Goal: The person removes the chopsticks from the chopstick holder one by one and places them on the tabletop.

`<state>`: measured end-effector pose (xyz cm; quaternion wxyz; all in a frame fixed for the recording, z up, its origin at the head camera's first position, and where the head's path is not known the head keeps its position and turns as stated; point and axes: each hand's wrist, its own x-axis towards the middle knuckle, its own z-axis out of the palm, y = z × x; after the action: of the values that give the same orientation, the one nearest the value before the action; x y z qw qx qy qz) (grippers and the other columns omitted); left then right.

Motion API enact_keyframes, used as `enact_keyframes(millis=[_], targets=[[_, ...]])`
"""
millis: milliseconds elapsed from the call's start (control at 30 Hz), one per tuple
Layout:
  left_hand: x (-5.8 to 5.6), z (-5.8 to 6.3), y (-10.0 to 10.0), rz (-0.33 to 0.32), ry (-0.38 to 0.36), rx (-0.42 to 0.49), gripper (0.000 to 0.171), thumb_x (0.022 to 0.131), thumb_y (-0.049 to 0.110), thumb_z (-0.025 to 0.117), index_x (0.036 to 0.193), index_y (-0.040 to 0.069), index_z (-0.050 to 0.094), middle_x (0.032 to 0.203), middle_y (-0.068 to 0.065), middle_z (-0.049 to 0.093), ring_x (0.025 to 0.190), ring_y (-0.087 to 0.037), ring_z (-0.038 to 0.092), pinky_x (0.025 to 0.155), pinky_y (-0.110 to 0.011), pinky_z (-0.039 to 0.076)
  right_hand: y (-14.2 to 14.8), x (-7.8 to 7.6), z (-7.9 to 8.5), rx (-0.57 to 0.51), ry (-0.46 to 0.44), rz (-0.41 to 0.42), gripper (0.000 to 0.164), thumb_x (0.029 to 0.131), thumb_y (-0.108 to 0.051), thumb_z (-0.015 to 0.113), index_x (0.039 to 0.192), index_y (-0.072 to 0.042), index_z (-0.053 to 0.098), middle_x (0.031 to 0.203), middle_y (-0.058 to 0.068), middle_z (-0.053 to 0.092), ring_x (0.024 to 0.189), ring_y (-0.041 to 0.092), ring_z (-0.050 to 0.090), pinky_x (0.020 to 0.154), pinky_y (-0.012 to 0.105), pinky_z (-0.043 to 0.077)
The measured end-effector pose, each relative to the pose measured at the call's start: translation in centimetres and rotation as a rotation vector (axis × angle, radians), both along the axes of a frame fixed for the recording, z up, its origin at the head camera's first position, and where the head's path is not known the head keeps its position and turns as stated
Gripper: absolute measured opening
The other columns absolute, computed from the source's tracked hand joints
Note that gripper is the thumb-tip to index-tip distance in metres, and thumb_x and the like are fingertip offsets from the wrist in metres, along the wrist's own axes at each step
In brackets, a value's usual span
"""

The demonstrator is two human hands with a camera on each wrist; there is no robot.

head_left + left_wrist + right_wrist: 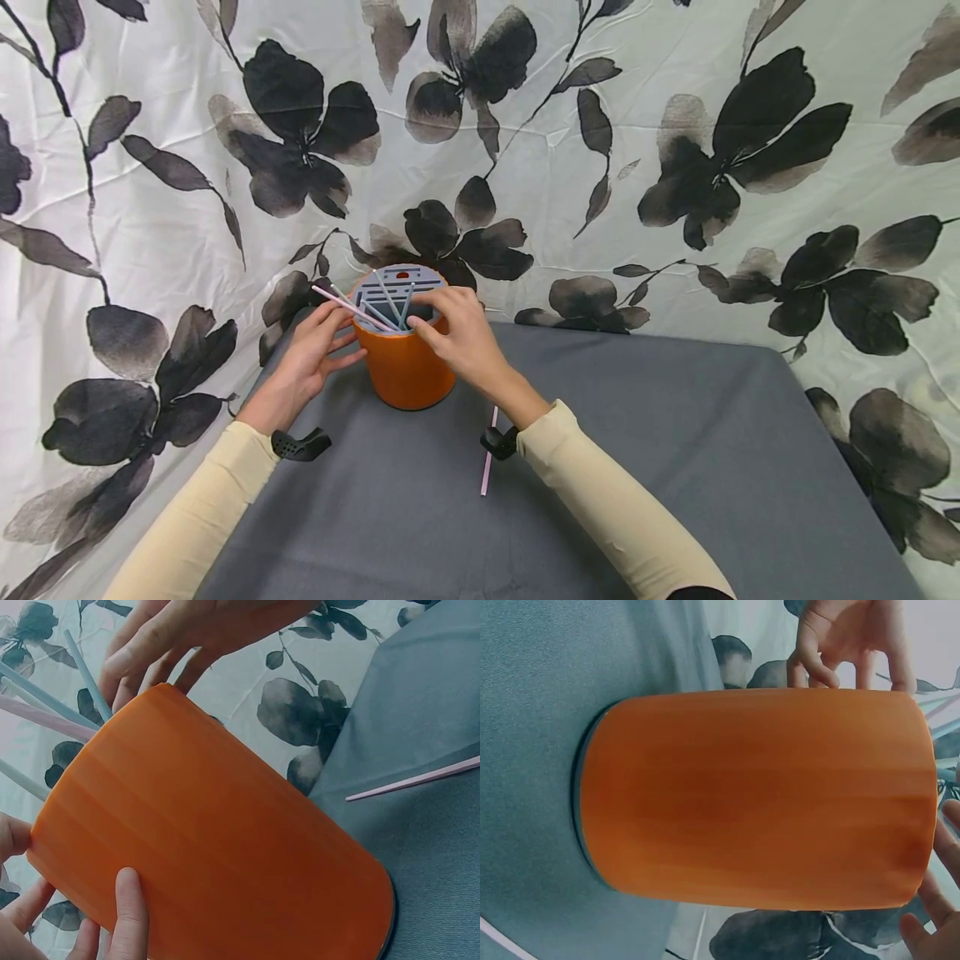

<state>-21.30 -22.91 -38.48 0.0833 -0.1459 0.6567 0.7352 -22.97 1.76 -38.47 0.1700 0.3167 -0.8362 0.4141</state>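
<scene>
Cream sleeves [615, 500] come in from the near edge on both sides, each with a black wrist strap [300, 444] at its end. Beyond them, on the far left part of the grey tabletop [675, 433], an orange container [411, 371] stands upright between the two hands. Its grey slotted top [423, 275] has an opening on the near side, from which several pale blue sticks [88, 675] and a pink stick [348, 305] jut at a slant, the pink one leaning left over the fingers.

On the container's left, the left hand [307, 354] is unclenched, its fingers spread and extended, with fingertips touching the orange wall just below the rim. At the right of the rim is the right hand [468, 333], its thumb and forefinger set apart over the opening, just beside a blue stick; whether they pinch that stick or only touch the rim, I cannot tell. Near the right wrist, well apart from the container, a loose pink stick [485, 475] lies on the tabletop. Behind everything hangs a white floral cloth [585, 192].
</scene>
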Motion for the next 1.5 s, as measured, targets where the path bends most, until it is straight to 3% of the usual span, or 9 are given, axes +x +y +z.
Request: enact_keyframes(millis=[267,767,1000,1167,1367,1500], targets=[[-0.1,-0.1,0.0,0.005,-0.006,-0.010,0.043,0.107,0.042,0.056,0.149,0.030,0.049,0.130,0.007,0.052,0.124,-0.023,0.053,0.081,-0.028,0.064,-0.6,-0.1,0.3,0.056,0.022,-0.003,0.021,0.097,-0.025,0.076,0.112,-0.011,0.075,0.116,0.005,0.076,0.123,0.027,0.059,0.114,0.046,0.043],[-0.1,0.0,0.0,0.009,-0.002,0.000,0.041,0.106,0.042,0.057,0.145,0.030,0.051,0.126,0.008,0.053,0.123,-0.021,0.053,0.083,-0.029,0.064,-1.7,-0.2,0.7,0.097,0.030,-0.090,0.015,0.097,-0.028,0.076,0.102,-0.015,0.073,0.107,0.001,0.076,0.118,0.026,0.061,0.105,0.050,0.047],[-0.1,0.2,0.1,0.005,-0.005,0.002,0.043,0.106,0.044,0.059,0.145,0.030,0.051,0.126,0.008,0.053,0.120,-0.019,0.054,0.086,-0.031,0.064,-2.1,-0.1,0.9,0.071,0.007,-0.120,0.011,0.099,-0.026,0.073,0.104,-0.016,0.073,0.107,-0.001,0.076,0.117,0.024,0.061,0.107,0.054,0.045],[-0.1,0.2,0.1,0.008,-0.014,0.008,0.041,0.105,0.044,0.059,0.143,0.030,0.051,0.126,0.007,0.053,0.118,-0.018,0.054,0.085,-0.031,0.064,-2.0,0.1,1.5,-0.016,0.015,-0.108,0.013,0.101,-0.025,0.071,0.109,-0.015,0.072,0.104,-0.001,0.075,0.104,0.020,0.066,0.107,0.049,0.047],[-0.1,0.4,0.1,0.005,-0.021,0.015,0.042,0.105,0.044,0.060,0.143,0.030,0.051,0.127,0.007,0.052,0.119,-0.018,0.053,0.087,-0.032,0.064,-1.3,0.7,2.7,-0.237,0.052,-0.042,0.010,0.102,-0.018,0.069,0.109,-0.010,0.069,0.103,0.004,0.073,0.097,0.021,0.067,0.088,0.035,0.054],[0.0,0.4,0.1,0.004,-0.018,0.027,0.046,0.104,0.044,0.062,0.146,0.031,0.050,0.126,0.008,0.053,0.119,-0.019,0.053,0.082,-0.029,0.064,-0.7,1.3,3.4,-0.401,0.093,0.020,0.014,0.102,-0.013,0.068,0.113,-0.003,0.068,0.107,0.010,0.071,0.094,0.022,0.069,0.085,0.028,0.056]])
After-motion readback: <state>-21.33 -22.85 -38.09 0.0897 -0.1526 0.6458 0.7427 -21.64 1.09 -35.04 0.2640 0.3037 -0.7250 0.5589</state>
